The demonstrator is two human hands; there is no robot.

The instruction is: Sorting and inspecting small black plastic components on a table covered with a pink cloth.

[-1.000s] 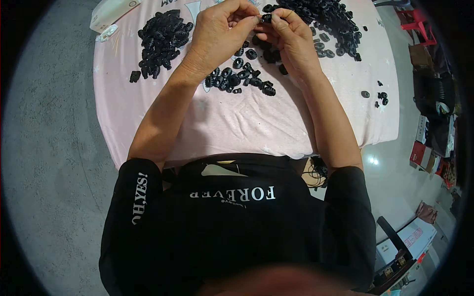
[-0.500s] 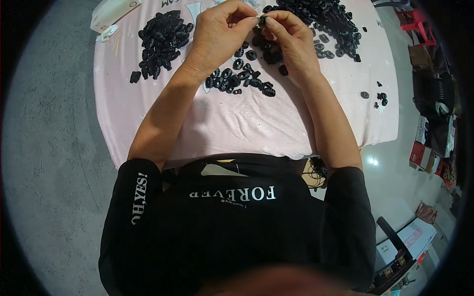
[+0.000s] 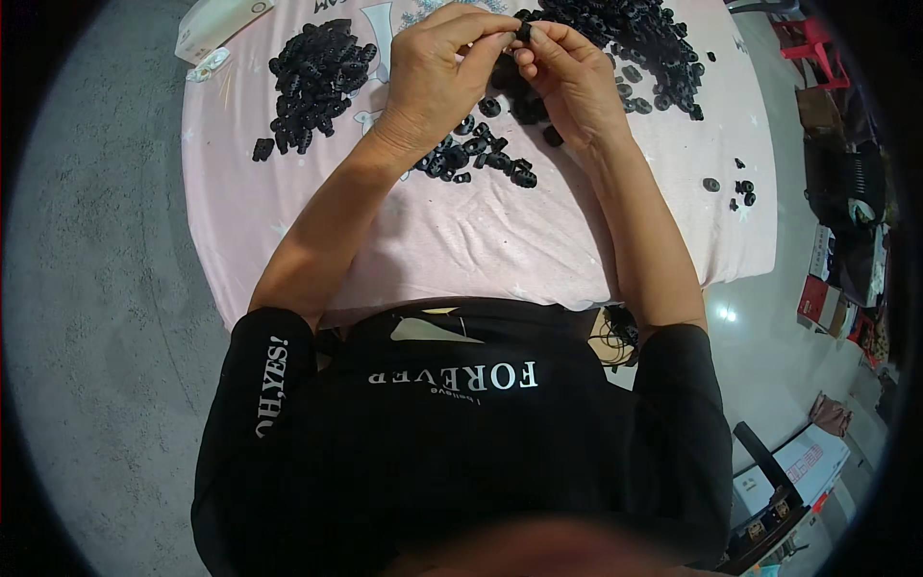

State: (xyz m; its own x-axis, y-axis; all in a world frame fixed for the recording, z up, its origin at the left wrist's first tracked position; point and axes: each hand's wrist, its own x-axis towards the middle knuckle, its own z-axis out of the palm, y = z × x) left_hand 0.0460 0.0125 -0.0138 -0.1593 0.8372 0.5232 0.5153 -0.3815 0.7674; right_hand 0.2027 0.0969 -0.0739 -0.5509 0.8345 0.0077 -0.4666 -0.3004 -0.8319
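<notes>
Over the far middle of the table my two hands meet at a small black plastic part [image 3: 524, 32]. My left hand [image 3: 442, 72] pinches it from the left between thumb and forefinger. From the other side my right hand [image 3: 572, 77] grips the same part with thumb and fingers, its remaining fingers curled. Beneath and nearer to me lies a loose scatter of black oval and ring-shaped parts [image 3: 476, 149]. A heap of black ridged parts [image 3: 322, 77] sits left of my left hand. Beyond my right hand spreads a larger heap of black parts [image 3: 639, 38].
A pale pink patterned cloth [image 3: 481, 245] covers the table. At its far left stand a white box [image 3: 216, 24] and a small packet with thin sticks [image 3: 210, 65]. A few stray black parts [image 3: 745, 192] lie at the right. A red stool [image 3: 812, 48] and boxes stand beyond.
My left hand has shifted slightly right, covering more of the scatter below. The black part between my fingertips has moved a little right and shows more plainly now.
</notes>
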